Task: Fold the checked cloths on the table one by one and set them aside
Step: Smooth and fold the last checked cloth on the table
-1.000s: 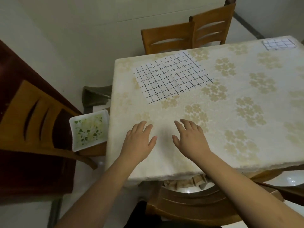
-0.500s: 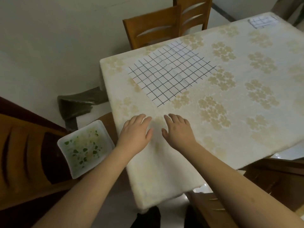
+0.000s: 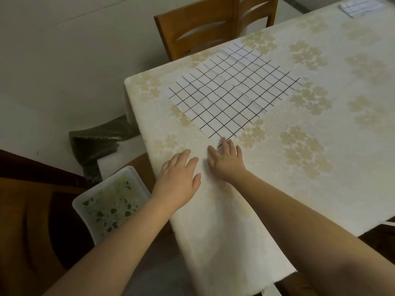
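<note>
- At the table's near corner, your right hand lies flat, fingers straight, fingertips touching the near corner of the white black-gridded cloth.
- Your left hand rests flat just beside it, holding nothing.
- Cloth spread flat on the cream flower-patterned tablecloth.
- Second checked cloth, folded, at far corner.

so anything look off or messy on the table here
Nothing is spilled or damaged. The white black-gridded checked cloth lies flat but skewed to the table edge, showing creases. A smaller folded checked cloth sits at the far corner.
</note>
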